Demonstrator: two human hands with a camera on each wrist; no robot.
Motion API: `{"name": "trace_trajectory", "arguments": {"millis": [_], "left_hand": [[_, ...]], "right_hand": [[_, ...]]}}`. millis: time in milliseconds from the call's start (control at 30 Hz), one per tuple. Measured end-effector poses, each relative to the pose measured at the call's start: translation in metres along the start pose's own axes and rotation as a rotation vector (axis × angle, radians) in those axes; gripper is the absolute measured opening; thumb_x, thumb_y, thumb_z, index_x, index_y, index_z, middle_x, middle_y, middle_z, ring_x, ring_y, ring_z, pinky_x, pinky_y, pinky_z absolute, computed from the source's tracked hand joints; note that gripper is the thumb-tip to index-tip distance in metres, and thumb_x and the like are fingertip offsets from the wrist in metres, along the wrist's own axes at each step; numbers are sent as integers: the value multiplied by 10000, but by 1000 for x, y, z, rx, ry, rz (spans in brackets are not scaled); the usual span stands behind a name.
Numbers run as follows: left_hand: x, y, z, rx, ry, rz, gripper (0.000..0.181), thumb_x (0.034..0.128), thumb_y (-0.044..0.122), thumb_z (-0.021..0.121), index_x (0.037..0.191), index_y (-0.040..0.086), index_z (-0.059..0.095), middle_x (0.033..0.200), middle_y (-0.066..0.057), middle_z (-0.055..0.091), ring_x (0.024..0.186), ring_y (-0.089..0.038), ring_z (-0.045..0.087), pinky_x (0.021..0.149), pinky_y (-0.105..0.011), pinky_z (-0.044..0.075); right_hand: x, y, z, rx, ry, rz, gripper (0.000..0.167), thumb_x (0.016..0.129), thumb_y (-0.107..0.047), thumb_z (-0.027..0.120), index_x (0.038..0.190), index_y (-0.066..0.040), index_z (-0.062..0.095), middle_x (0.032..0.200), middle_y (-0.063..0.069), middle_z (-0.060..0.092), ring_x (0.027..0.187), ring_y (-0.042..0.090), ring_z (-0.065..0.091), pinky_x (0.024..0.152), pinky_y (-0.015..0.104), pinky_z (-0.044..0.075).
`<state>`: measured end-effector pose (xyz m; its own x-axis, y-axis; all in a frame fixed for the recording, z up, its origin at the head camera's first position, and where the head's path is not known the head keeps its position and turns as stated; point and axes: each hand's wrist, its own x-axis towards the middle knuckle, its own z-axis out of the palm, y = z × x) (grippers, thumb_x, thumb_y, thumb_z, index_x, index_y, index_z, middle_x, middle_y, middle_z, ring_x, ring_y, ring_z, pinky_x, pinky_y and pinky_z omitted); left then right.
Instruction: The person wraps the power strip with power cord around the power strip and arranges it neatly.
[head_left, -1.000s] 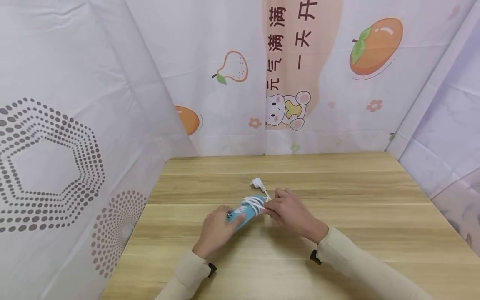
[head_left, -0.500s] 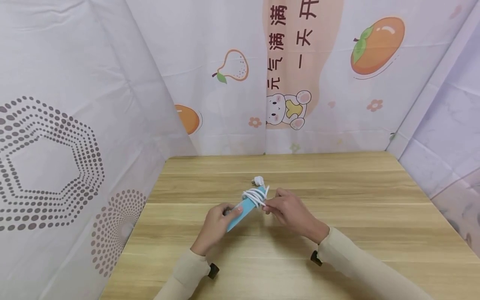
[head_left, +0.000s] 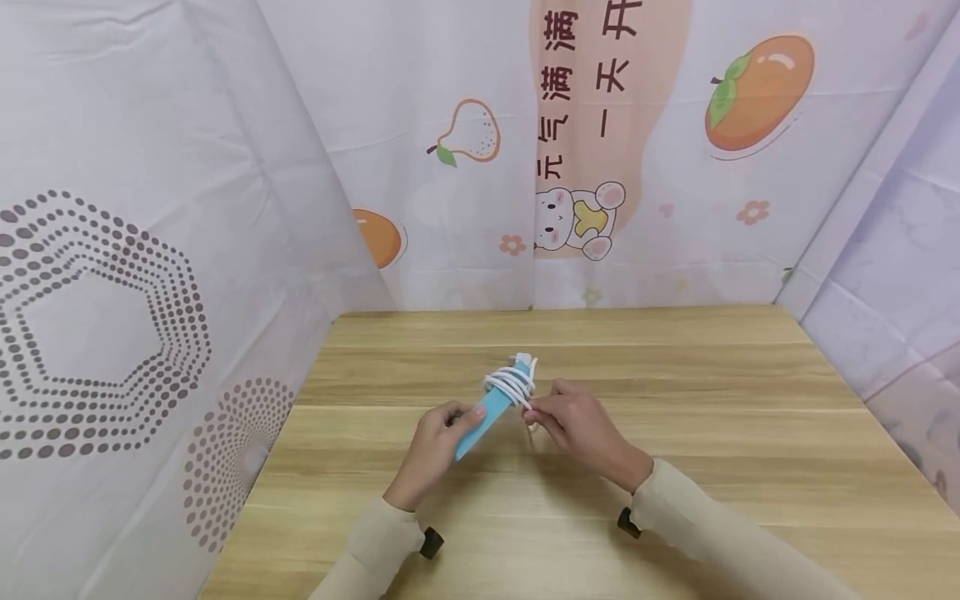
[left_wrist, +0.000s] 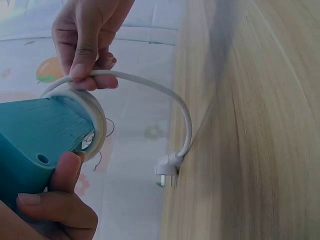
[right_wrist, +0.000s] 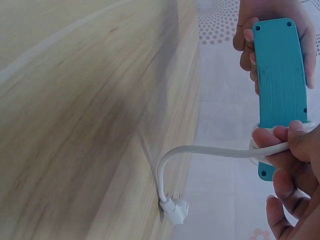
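A teal power strip [head_left: 483, 423] is held above the table, slanting away to the right, with its plain back showing in the right wrist view. My left hand [head_left: 431, 446] grips its near end, thumb on top. White cord [head_left: 512, 386] is wound in several loops around the far end. My right hand [head_left: 576, 423] pinches the cord beside the loops between thumb and fingertips. From that pinch the free cord [left_wrist: 167, 92] arcs down to a white plug [right_wrist: 176, 211] at the table surface. In the head view the plug is mostly hidden behind the strip's far end.
A wood-grain table [head_left: 675, 358] lies under both hands. Printed white curtains [head_left: 450, 208] stand behind it and along the left and right sides. A dark wrist device [head_left: 431, 543] sits at each sleeve cuff.
The power strip has been turned over in my left hand, from its marked face to its plain face. My right hand has stayed near the same place, pinching the cord.
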<state>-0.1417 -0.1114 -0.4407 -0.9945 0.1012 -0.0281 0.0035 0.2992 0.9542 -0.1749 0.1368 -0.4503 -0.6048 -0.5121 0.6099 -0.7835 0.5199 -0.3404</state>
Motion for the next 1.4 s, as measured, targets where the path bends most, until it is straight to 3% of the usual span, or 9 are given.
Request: {"name": "trace_trajectory", "arguments": {"millis": [167, 300, 433, 533, 700, 900, 1100, 1167, 1400], "left_hand": [[2, 2, -2, -115, -23, -47, 476, 1010, 440, 633, 1117, -19, 701, 953, -107, 621, 815, -213, 572, 686, -339, 507], [3, 2, -3, -238, -64, -111, 526, 1014, 431, 612, 1166, -70, 662, 1018, -141, 601, 876, -235, 572, 698, -383, 555], [4, 2, -2, -274, -90, -124, 575, 1020, 442, 597, 1231, -92, 630, 1062, -153, 583, 907, -235, 563, 730, -386, 558], [4, 5, 1, -245, -64, -76, 562, 1028, 449, 592, 1211, -80, 640, 998, -138, 587, 812, -218, 568, 685, -348, 537], [6, 6, 5, -90, 28, 65, 507, 1035, 444, 596, 1197, -29, 674, 959, -114, 627, 813, -217, 581, 688, -318, 506], [6, 3, 8, -58, 51, 109, 470, 1035, 419, 604, 1190, -18, 682, 974, -120, 644, 857, -236, 584, 732, -334, 492], [4, 4, 10, -138, 14, 65, 455, 1037, 416, 600, 1154, -16, 685, 927, -107, 605, 796, -217, 565, 662, -302, 487], [3, 5, 9, -189, -17, 36, 451, 1037, 409, 601, 1152, -19, 683, 935, -108, 596, 789, -214, 562, 656, -317, 504], [0, 2, 4, -360, -130, -43, 529, 1039, 402, 573, 1257, -78, 626, 1086, -161, 569, 933, -245, 545, 719, -385, 534]], "right_hand": [[1, 0, 3, -4, -4, 27, 81, 929, -204, 758, 898, -142, 799, 700, -101, 509, 637, 40, 398, 567, 212, 373], [0, 1, 6, -7, -15, 60, 86, 925, -213, 760, 901, -145, 807, 695, -113, 520, 636, 38, 396, 575, 219, 374], [-1, 2, 9, 21, -22, 89, 57, 920, -192, 765, 916, -157, 809, 712, -110, 576, 636, 35, 408, 571, 224, 386], [-2, 2, 9, 51, -9, 105, 40, 914, -171, 771, 923, -168, 810, 715, -95, 602, 637, 32, 402, 560, 223, 383], [-6, 1, 8, 55, 33, 65, 55, 920, -208, 765, 889, -178, 800, 680, -131, 545, 634, 25, 378, 562, 223, 363], [-9, 1, 13, 36, 53, 22, 130, 943, -251, 739, 870, -158, 792, 660, -145, 506, 633, 21, 352, 581, 228, 343], [-5, -3, 14, 56, 51, 19, 46, 862, -151, 820, 862, -174, 781, 646, -139, 496, 626, 32, 357, 582, 232, 346], [-5, -3, 14, 62, 43, 29, 27, 886, -177, 800, 868, -173, 781, 659, -137, 500, 629, 29, 365, 582, 226, 349], [-4, 0, 15, 72, 11, 59, 32, 902, -198, 784, 917, -184, 808, 724, -132, 566, 644, 32, 396, 592, 240, 376]]}}
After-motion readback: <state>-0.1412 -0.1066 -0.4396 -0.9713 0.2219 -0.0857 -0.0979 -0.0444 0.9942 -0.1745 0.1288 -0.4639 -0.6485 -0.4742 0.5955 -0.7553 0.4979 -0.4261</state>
